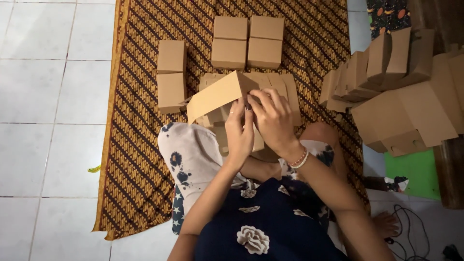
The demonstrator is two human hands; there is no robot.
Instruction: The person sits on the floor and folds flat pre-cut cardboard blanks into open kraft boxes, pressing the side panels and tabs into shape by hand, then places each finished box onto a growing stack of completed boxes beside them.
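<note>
Nearest the lens: dark floral top, then two bare forearms running forward over a pale patterned lap.

Left hand [239, 131]: fingers curled onto the near end of a half-folded cardboard box [217, 95], thumb side against the panel, ring visible. Right hand [273, 118], beaded bracelet on the wrist: fingertips pinched on the same end, apparently on an end flap. Both hands are gripping the box, neither slack.

Box sits raised above the lap, tilted, long panel sloping down toward the cloth's left side. Under and behind it, a stack of flat blanks [280, 87] near the middle of the patterned cloth [140, 145].

Outward: four finished boxes [247, 41] in a tight block at the cloth's far edge, two more boxes [171, 75] end to end left of centre. Loose pile of boxes [396, 92] off the cloth's right edge.

My read on doing the fold well: left hand braces the wall square, right hand presses the flap along its crease, not mid-panel; seat it fully before letting go.
</note>
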